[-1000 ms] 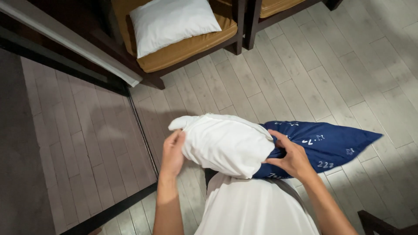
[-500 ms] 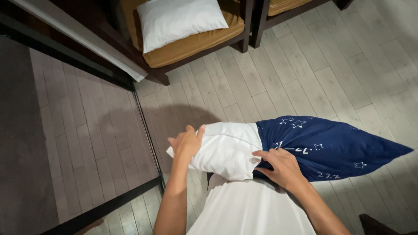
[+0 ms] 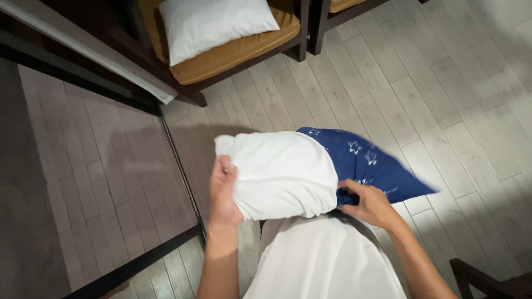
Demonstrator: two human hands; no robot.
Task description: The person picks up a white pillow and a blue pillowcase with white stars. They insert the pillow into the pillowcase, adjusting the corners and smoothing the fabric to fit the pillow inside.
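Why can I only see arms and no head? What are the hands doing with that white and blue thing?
The camera sits on the person's head and looks down, so you see only their arms and white shirt. The left hand grips the end of a white pillow. The right hand pinches the edge of a dark blue pillowcase with white stars that covers the pillow's other end. Below is a pale wooden floor. At the top, another white pillow lies on a tan-cushioned chair.

Head-worn camera looks steeply down, close above the floor (image 3: pixel 421 83).
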